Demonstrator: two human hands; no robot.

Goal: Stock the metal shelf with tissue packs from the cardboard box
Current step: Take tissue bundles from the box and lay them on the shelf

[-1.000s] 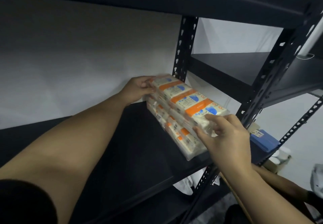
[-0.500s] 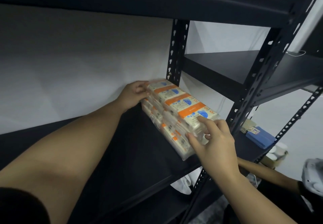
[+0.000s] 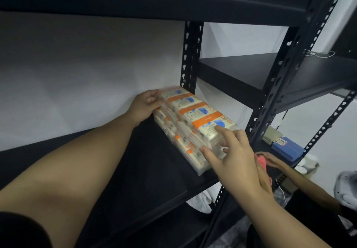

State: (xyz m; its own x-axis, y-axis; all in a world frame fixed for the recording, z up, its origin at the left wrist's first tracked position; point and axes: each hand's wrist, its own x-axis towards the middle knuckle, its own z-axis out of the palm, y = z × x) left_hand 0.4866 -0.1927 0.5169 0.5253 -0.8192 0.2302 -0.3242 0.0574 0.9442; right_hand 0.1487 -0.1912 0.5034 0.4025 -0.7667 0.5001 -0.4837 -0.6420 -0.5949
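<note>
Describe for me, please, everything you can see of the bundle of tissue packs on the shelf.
The bundle of tissue packs is a long block of cream packs with orange bands and blue marks, wrapped in clear glossy film. It lies on the black metal shelf, running from the back wall toward the front edge, beside the perforated upright. The left hand holds its far end; the right hand touches its near end with spread fingers. Its print is too blurred to read.

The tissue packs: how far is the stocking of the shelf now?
One bundle of tissue packs lies on the shelf. Both hands are on it: left hand at the far end, right hand at the near end. The cardboard box is out of view, so what remains is unknown.
</note>
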